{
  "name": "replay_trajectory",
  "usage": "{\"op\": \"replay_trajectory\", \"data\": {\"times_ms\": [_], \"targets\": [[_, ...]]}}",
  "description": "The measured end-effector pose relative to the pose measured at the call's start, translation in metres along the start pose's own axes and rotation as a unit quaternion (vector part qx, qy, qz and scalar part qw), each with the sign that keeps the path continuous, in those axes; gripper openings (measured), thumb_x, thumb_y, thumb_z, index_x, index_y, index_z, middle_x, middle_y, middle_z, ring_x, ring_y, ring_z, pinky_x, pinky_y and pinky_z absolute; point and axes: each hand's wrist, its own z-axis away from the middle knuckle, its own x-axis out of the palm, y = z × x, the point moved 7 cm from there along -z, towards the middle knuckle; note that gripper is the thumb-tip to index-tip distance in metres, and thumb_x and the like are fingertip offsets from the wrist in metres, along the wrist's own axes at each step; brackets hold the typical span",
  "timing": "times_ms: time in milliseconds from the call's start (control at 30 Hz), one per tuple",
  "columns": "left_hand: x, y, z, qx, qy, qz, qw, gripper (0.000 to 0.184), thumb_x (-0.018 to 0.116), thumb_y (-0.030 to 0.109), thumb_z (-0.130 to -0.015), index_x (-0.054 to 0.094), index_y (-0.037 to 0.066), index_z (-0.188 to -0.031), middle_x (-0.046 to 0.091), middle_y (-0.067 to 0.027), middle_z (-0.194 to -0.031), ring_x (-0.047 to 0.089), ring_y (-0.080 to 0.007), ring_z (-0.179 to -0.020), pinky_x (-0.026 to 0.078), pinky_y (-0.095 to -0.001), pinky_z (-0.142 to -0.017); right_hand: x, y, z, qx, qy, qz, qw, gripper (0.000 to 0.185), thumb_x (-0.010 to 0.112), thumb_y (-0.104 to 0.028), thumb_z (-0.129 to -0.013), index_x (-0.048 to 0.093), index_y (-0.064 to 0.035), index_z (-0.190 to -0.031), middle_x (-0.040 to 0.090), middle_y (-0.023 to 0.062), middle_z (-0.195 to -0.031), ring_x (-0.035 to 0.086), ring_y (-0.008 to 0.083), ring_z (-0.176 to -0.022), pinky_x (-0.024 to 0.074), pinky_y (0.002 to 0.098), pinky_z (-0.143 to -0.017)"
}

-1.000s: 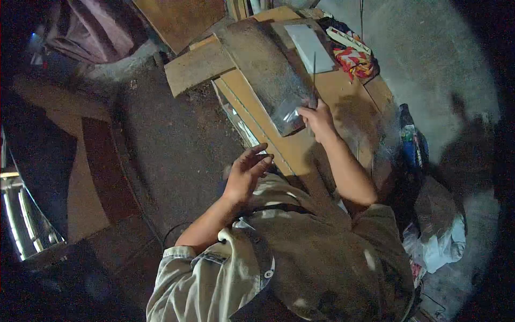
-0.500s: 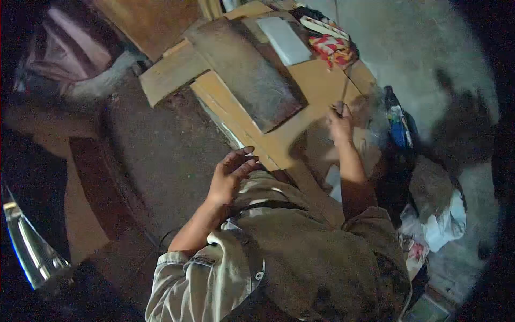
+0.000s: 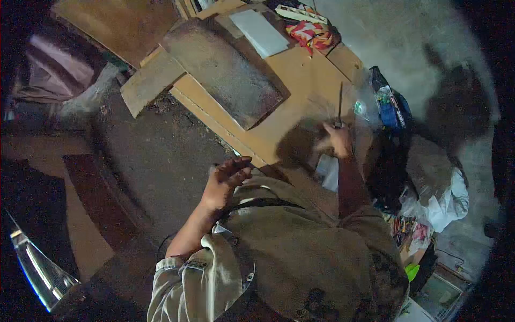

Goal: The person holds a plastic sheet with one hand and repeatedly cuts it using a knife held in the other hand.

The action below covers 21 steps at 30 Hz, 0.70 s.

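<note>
My right hand (image 3: 339,140) is closed round the handle of a thin pointed tool (image 3: 340,102), whose dark shaft stands up from the fist. It is over the right part of the tan board (image 3: 306,80), beside a clear plastic piece (image 3: 328,173). My left hand (image 3: 222,185) hovers near my waist at the board's near edge, fingers apart and slightly curled, holding nothing. A dark worn panel (image 3: 225,72) lies on the board, with a narrower wooden piece (image 3: 153,80) at its left.
A white flat sheet (image 3: 260,33) and a red and yellow cloth (image 3: 310,35) lie at the back. Right of the board are a blue bag (image 3: 392,110) and white plastic bags (image 3: 448,206). A shiny curved object (image 3: 43,271) stands lower left.
My right hand has moved away from the dark panel, rightwards and nearer to me, with the tool. My left hand has shifted slightly left and down. The view has turned to the right.
</note>
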Motion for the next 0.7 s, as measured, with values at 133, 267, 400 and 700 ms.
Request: {"op": "replay_trajectory", "data": {"times_ms": [133,267,400,700], "targets": [[0.0,-0.002,0.0,0.013,0.0,-0.002,1.0,0.038,0.06,0.016,-0.087,0.053,-0.005,-0.118,0.062,-0.0134,-0.108,0.057,-0.0202,-0.099,0.044,-0.0317,-0.087,0.021,0.014,-0.012,-0.035,0.1,0.056,0.993,0.048,0.075,-0.032,-0.072,0.058,0.0036,-0.1,0.062,0.0098,-0.085,0.059,0.0202,-0.08,0.046,0.0354,-0.073],[0.002,0.001,0.001,0.012,-0.014,0.011,1.0,0.037,0.06,0.016,-0.087,0.053,-0.005,-0.118,0.062,-0.0143,-0.109,0.057,-0.0211,-0.101,0.043,-0.0316,-0.089,0.017,-0.013,-0.012,-0.173,0.103,0.256,0.945,0.046,0.072,-0.025,-0.073,0.057,0.0056,-0.104,0.063,0.0164,-0.097,0.061,0.0278,-0.089,0.0457,0.0368,-0.079],[0.001,0.001,0.001,0.02,-0.008,0.013,1.0,0.037,0.06,0.015,-0.088,0.054,-0.004,-0.118,0.062,-0.0137,-0.107,0.057,-0.0209,-0.099,0.043,-0.0314,-0.089,0.011,0.003,-0.017,-0.107,0.079,-0.024,0.991,0.053,0.063,-0.045,-0.075,0.061,-0.0042,-0.108,0.059,0.0237,-0.103,0.056,0.044,-0.098,0.0435,0.0511,-0.086],[-0.004,-0.003,0.002,0.018,0.008,0.044,0.999,0.038,0.06,0.019,-0.088,0.054,-0.003,-0.118,0.062,-0.0106,-0.107,0.057,-0.0181,-0.094,0.044,-0.0312,-0.082,-0.009,0.014,-0.013,-0.052,0.079,0.065,0.993,0.053,0.069,-0.028,-0.073,0.052,-0.0015,-0.116,0.063,0.014,-0.095,0.06,0.0275,-0.084,0.0466,0.0385,-0.073]]}}
